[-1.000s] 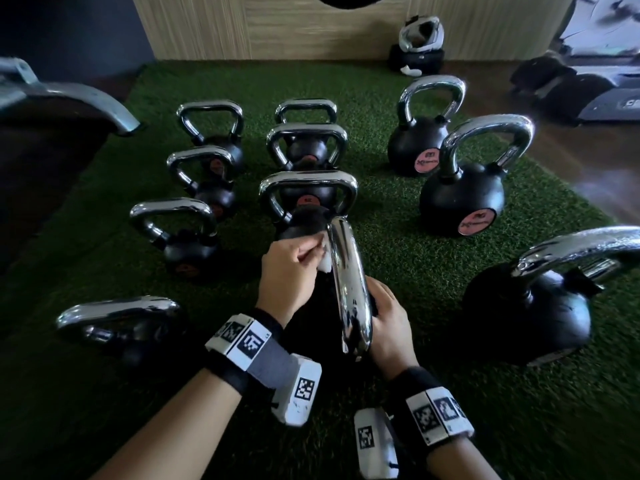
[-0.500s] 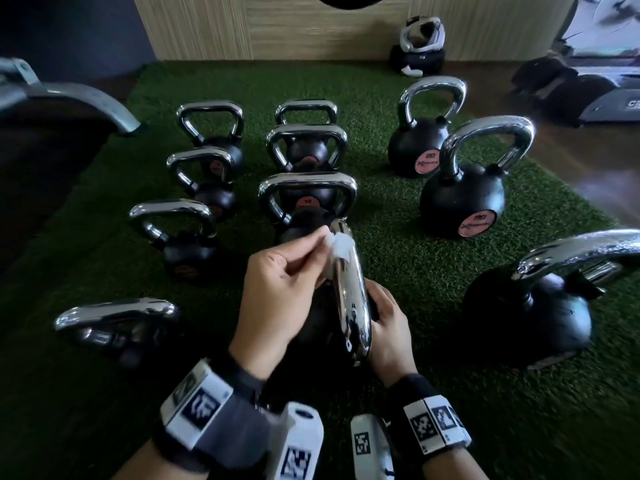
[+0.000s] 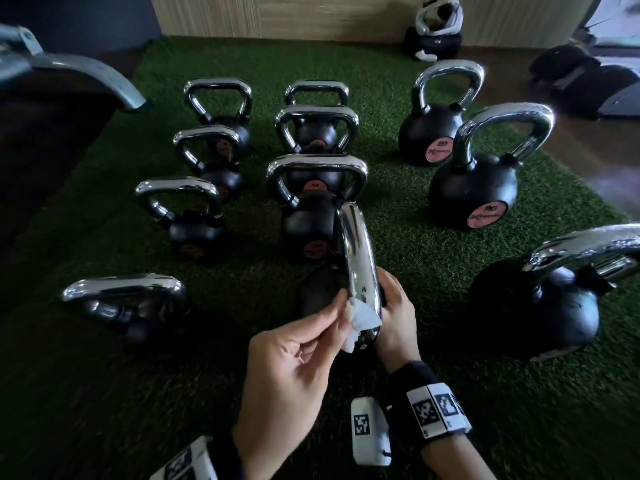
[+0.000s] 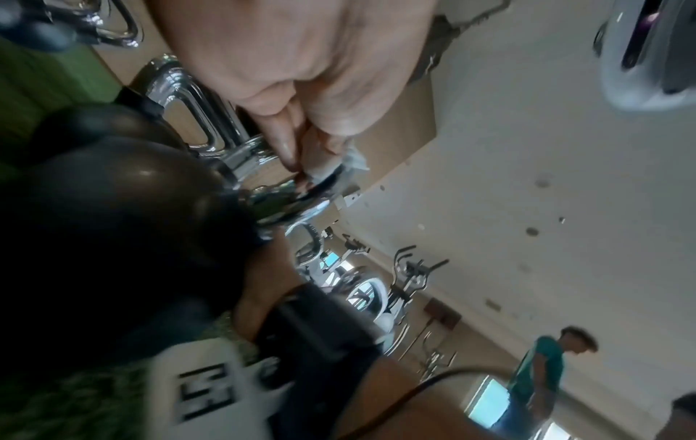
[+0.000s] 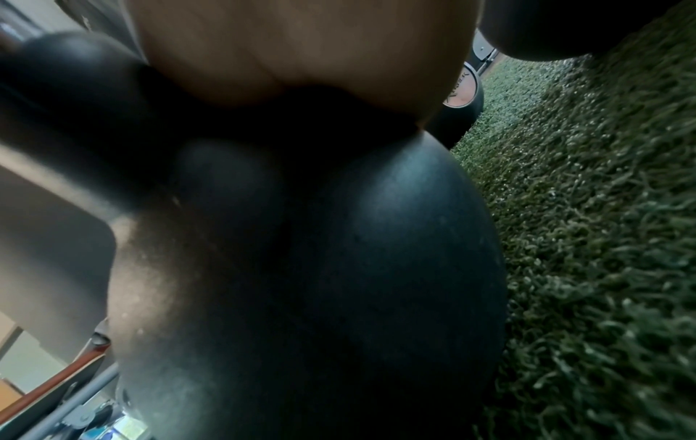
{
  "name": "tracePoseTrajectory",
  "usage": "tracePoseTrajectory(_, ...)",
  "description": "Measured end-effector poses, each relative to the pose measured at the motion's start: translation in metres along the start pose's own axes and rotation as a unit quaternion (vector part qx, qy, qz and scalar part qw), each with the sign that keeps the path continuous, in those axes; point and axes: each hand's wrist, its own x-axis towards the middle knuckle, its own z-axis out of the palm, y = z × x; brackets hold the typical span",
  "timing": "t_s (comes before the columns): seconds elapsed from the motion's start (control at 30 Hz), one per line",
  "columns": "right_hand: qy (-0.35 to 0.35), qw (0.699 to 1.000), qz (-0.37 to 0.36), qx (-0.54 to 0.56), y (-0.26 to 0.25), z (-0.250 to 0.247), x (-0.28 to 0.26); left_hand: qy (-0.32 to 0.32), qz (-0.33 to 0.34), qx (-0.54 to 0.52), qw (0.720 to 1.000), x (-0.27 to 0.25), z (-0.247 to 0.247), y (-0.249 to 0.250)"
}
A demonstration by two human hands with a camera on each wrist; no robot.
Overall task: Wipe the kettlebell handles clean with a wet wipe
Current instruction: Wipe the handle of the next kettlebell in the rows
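Wet wipe [image 3: 360, 318] apparently against handle [image 3: 358, 258]

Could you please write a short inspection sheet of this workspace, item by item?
Surface: green turf mat, wooden floor beyond.
Job's things: white wet wipe pressed on the near end of the chrome handle of the nearest kettlebell; other kettlebells stand around.
Clutter: helmet-like item by the wall.
Hands: left hand pinches the wipe; right hand rests on the kettlebell body.
Cables: one dark cable, left wrist view.
Surroundings: exercise bikes, a person standing.
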Motion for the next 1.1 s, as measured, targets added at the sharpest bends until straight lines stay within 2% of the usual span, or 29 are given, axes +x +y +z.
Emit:
tracePoseTrajectory(0.17, -0.005, 1.0, 0.014, 0.019, -0.002, -0.001, -0.002, -0.064, 0.049, 0.062, 0.995, 0.001, -0.011, -0.026)
tracePoseTrajectory(0.33, -0.007, 0.999, 0.02, 0.028, -0.004, -0.001, -0.004, -0.094, 0.105, 0.14, 0.98, 0.007, -0.018, -0.036)
tracePoseTrajectory(0.43, -0.044, 0.998, 0.035, 0.015, -0.01, -0.008, -0.003, -0.11, 0.117, 0.163, 0.974, 0.015, -0.025, -0.032)
tracePoseTrajectory(0.5, -0.037, 0.999, 0.031, 0.007, -0.014, -0.018, -0.003, -0.105, 0.061, 0.134, 0.984, 0.021, -0.028, -0.025)
tracePoseTrajectory(0.6, 0.067, 0.996, -0.046, -0.022, -0.04, -0.044, -0.016, -0.045, -0.051, 0.032, 0.997, 0.035, -0.03, -0.012)
tracePoseTrajectory(0.67, 0.104, 0.987, -0.119, -0.019, -0.068, -0.059, -0.028, 0.013, -0.107, -0.066, 0.992, 0.043, -0.032, -0.001)
tracePoseTrajectory(0.73, 0.075, 0.979, -0.187, -0.018, -0.098, -0.067, -0.039, 0.058, -0.16, -0.165, 0.971, 0.052, -0.034, 0.014)
tracePoseTrajectory(0.8, 0.035, 0.971, -0.232, -0.041, -0.118, -0.065, -0.045, 0.068, -0.176, -0.21, 0.959, 0.057, -0.033, 0.027)
tracePoseTrajectory(0.9, 0.005, 0.966, -0.254, -0.039, -0.128, -0.057, -0.046, 0.045, -0.169, -0.216, 0.961, 0.06, -0.026, 0.045)
tracePoseTrajectory(1.1, -0.007, 0.974, -0.218, 0.063, -0.135, -0.061, -0.047, 0.005, -0.14, -0.121, 0.983, 0.058, -0.016, 0.055)
